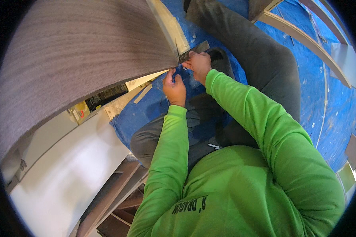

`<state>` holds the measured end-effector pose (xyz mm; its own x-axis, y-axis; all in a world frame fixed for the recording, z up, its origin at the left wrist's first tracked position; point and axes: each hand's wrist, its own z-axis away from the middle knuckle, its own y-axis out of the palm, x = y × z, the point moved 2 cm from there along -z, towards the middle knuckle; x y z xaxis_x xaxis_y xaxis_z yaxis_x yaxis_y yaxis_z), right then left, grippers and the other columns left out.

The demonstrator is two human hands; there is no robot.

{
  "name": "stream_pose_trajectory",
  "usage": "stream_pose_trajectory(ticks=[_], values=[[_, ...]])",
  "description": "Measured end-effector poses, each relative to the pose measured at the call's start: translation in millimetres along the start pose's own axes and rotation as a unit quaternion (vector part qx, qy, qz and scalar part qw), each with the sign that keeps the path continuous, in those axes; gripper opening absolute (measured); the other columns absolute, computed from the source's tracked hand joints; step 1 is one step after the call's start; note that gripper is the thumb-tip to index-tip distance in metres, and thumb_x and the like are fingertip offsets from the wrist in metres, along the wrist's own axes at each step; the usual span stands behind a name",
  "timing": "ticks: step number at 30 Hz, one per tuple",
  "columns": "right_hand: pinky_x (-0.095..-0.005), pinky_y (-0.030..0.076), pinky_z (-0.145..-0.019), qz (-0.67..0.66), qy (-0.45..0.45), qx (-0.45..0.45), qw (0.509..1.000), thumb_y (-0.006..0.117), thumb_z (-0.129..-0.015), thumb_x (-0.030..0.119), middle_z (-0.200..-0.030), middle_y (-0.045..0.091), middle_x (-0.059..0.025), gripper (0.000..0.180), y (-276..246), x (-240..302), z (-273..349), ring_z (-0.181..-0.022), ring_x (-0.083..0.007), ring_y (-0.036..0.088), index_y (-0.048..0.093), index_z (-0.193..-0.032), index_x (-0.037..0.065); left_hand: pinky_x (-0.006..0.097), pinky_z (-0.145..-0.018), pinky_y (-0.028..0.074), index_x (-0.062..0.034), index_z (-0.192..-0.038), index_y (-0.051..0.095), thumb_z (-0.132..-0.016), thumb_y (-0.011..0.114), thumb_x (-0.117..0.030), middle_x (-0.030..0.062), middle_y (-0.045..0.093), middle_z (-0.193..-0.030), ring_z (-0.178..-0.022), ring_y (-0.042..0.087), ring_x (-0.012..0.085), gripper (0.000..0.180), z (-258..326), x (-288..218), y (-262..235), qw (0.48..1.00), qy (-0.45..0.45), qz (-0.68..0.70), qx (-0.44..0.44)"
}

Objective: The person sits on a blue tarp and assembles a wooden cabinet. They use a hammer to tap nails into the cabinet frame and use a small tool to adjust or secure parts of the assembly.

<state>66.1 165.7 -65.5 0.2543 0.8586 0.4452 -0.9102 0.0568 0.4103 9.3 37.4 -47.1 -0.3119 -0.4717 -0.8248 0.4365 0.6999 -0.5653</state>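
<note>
While the right hand pinched the dark strip, the left hand sat by the corner of the panel.

The strip was just beside that corner and looked light, stiff and best held by its long sides. I couldn't tell if the left hand pinched anything. The panel's edge was close; more room lay right, over the leg and blue sheet.

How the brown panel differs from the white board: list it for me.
Surface: the brown panel shows streaky wood grain, while the white board looks plain, with a bright patch of light.
Place: the brown panel's corner sits close by the left hand and the right hand; the white board lies at lower left, apart from both.
Shared: each shows a broad face.
</note>
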Motion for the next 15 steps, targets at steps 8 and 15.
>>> stream_pose_trajectory(ticks=[8, 15], values=[[-0.0359, 0.057, -0.07, 0.058, 0.017, 0.032, 0.998, 0.064, -0.09, 0.017, -0.087, 0.065, -0.0151, 0.022, -5.3, -31.0, -6.6, -0.079, -0.0277, 0.068, 0.058, -0.1, -0.002, 0.037, -0.089, 0.05, 0.0021, -0.115, 0.068, -0.083, 0.062, -0.006, 0.0172, 0.071, -0.109, -0.103, 0.065, 0.03, 0.033, 4.0, 5.3, -13.0, 0.999, -0.026, -0.015, -0.011], [-0.0377, 0.051, -0.077, 0.635, -0.306, 0.124, 0.698, 0.077, -0.081, 0.031, -0.086, 0.071, -0.0094, 0.029, -13.1, -17.6, -31.2, -0.088, -0.0276, 0.067, 0.067, -0.097, 0.009, 0.037, -0.084, 0.052, 0.0008, -0.113, 0.068, -0.085, 0.064, -0.007, 0.0165, 0.071, -0.106, -0.094, 0.067, 0.0304, 0.03, 3.5, 11.7, -10.8, 0.998, -0.004, 0.049, -0.031]])
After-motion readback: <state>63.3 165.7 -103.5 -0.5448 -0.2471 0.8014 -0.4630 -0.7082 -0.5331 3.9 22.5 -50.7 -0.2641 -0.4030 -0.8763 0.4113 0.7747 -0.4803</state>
